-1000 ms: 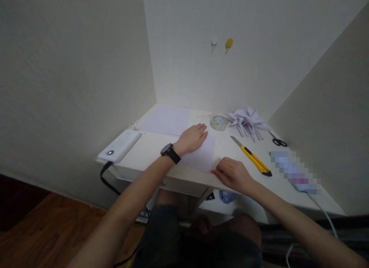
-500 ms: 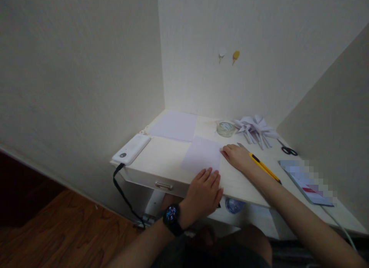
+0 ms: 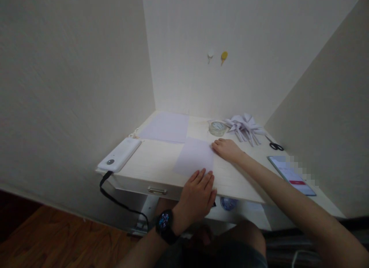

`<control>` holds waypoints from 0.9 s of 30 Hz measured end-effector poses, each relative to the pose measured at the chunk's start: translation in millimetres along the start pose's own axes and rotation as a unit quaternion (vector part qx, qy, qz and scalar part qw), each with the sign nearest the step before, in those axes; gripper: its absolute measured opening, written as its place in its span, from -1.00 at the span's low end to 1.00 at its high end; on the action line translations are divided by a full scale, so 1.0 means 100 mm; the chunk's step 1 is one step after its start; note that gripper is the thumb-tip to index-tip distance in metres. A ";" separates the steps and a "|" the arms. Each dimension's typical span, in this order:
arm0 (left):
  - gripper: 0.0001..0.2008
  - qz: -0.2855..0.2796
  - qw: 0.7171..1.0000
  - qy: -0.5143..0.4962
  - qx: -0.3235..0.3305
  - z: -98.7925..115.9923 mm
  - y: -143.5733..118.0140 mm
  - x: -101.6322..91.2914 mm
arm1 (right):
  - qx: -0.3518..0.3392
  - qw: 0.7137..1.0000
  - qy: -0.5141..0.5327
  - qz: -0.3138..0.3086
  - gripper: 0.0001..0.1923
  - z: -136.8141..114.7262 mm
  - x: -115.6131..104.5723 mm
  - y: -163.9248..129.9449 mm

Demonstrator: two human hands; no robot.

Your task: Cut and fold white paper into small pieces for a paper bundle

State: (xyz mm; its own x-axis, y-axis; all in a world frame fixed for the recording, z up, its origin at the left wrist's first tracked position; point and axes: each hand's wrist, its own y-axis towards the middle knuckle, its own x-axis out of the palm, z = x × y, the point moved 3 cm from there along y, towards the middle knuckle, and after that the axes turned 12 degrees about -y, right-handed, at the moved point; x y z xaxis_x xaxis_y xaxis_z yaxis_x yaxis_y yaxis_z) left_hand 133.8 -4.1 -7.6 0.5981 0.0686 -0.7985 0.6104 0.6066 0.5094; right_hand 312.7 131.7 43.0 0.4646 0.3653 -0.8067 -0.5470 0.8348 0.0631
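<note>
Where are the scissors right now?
In the head view, the black-handled scissors lie on the right of the desk, near the wall, between the folded paper and the flat screen.

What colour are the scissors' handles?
The handles are black; they show best in the head view.

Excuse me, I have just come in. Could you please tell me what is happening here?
One person's left hand rests at the near edge of a paper sheet on a white desk; the curled right hand is at the sheet's right edge. A second sheet lies farther back. A tape roll, folded paper pieces and scissors lie toward the right.
</note>
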 end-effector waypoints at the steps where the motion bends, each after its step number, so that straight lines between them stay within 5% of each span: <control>1: -0.56 -0.001 1.000 -0.001 0.001 0.00 0.00 0.00 | -0.021 1.000 -0.007 0.013 -0.82 -0.07 -0.05 -0.05; 7: -0.51 0.020 0.999 -0.017 -0.028 0.01 0.01 -0.03 | -0.134 0.987 0.010 0.086 -0.92 -0.51 -0.35 -0.39; 16: -0.48 0.015 0.999 -0.014 -0.044 -0.02 0.01 -0.03 | -0.170 0.976 0.057 0.123 -0.86 -0.81 -0.50 -0.76; 21: -0.41 0.005 0.999 0.010 -0.034 -0.01 -0.01 -0.04 | -0.167 0.976 0.045 0.130 -0.85 -0.77 -0.49 -0.76; 27: -0.40 -0.017 0.999 0.029 -0.034 -0.03 -0.04 -0.05 | -0.088 0.992 0.051 0.074 -0.81 -0.42 -0.31 -0.46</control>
State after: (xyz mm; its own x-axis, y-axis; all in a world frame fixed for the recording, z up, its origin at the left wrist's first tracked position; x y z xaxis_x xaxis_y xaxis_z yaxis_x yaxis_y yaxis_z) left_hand 127.1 -4.3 -6.3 0.5461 0.0916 -0.8327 0.5920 0.6611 0.4609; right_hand 293.5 64.6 40.4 0.3027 0.4271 -0.8520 -0.7216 0.6867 0.0879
